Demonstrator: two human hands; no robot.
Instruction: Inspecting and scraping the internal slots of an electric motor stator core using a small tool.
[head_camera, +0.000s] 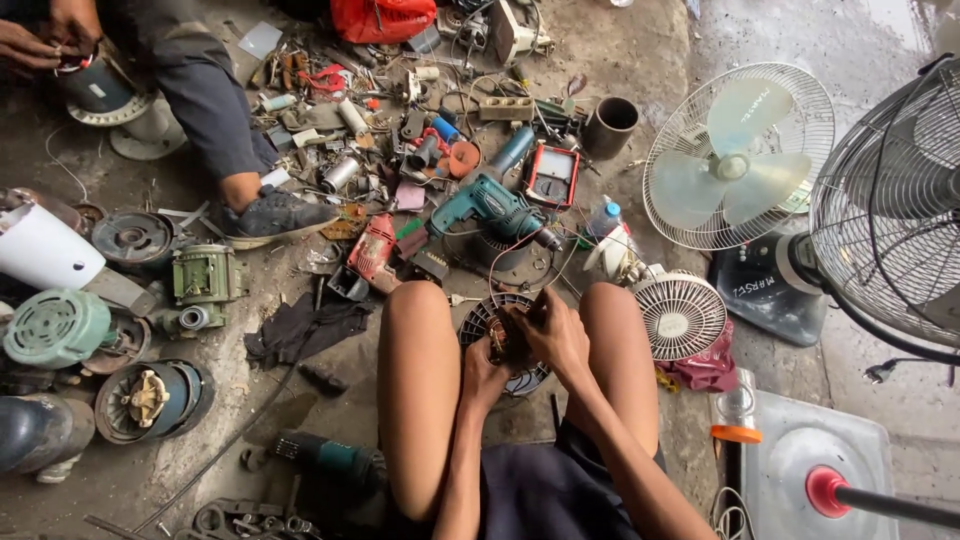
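I sit on the ground with my bare knees up. Between them my left hand (487, 372) and my right hand (553, 335) both grip a small dark fan motor (509, 340) with copper windings. The motor is held over a round black fan grille (482, 322) lying on the floor. Thin wires run from the motor toward the tools ahead.
A teal power drill (487, 205), a red meter (551, 176) and scattered parts lie ahead. White fan (737, 155) and large metal fan (890, 200) stand at right, a small grille (680, 315) by my knee. Motors (203, 283) lie left. Another person's leg (215, 120) and hands (45, 40) are upper left.
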